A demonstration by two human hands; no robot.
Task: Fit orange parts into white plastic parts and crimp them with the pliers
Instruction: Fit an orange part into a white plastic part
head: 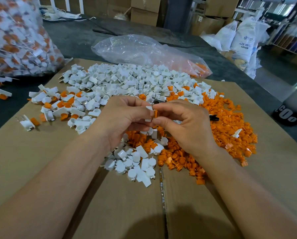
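left hand [125,116] pinches the white part [149,108], right hand [183,121] pinches the orange part [155,113] against it, held up close so they line up for pressing in.

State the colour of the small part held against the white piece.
The part is orange, best seen in the head view.

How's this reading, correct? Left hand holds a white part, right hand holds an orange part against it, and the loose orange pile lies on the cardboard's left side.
One slip: the head view shows the loose orange pile on the right side of the cardboard, not left. The rest stands: left hand holds a white part, right hand holds an orange part against it.
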